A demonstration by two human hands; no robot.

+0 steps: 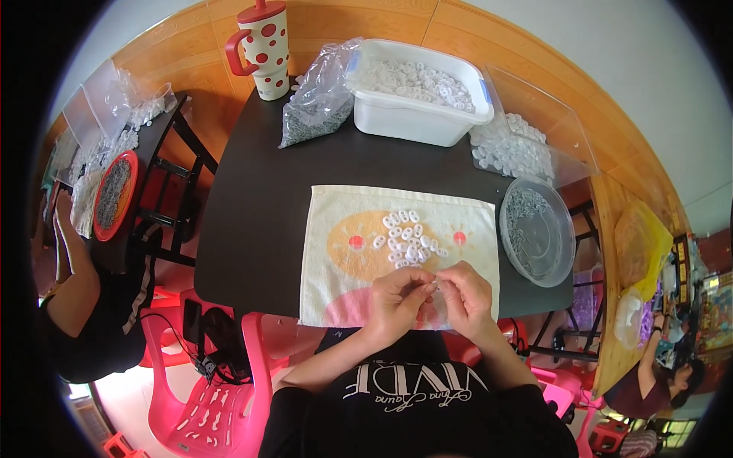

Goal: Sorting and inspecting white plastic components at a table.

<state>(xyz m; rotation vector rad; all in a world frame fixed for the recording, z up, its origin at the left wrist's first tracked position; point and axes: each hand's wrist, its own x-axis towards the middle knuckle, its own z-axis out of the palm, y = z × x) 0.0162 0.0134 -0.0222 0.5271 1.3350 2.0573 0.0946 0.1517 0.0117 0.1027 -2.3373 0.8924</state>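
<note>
Hands meet at towel (343, 229) near edge: left hand (393, 301) and right hand (466, 298) fingertips pinch small white piece (435, 284) between them; ring pile (408, 240) just beyond.

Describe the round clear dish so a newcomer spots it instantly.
Start at the dark table and go to its right edge, just right of the printed towel. The round clear dish sits there, holding small grey parts; unlike the rectangular white tub behind it, it is shallow and circular.
</note>
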